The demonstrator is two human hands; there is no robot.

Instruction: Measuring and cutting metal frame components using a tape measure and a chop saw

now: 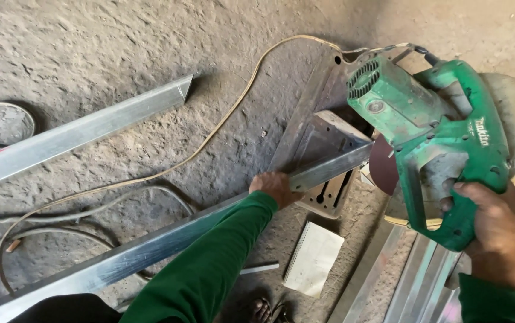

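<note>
Both hands grip: right hand (497,230) clenches green saw handle (449,197), left hand (276,186) clasps steel channel (168,239).

Rough concrete floor (90,48) with metal channels (84,131), cord (209,137), notepad (313,258), chop saw (443,137).

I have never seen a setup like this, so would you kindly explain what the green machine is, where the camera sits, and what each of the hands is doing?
The single picture comes from a camera worn on the person's head, looking down at a rough concrete floor. The green machine is an electric cut-off saw standing on the floor; its dark round blade sits just beside a long silvery metal channel. The right hand grips the saw's handle. The left hand, in a green sleeve, presses the channel onto the saw's base. Nearby lie a second metal channel, a pale power cord, a small notepad and more metal strips.
</note>
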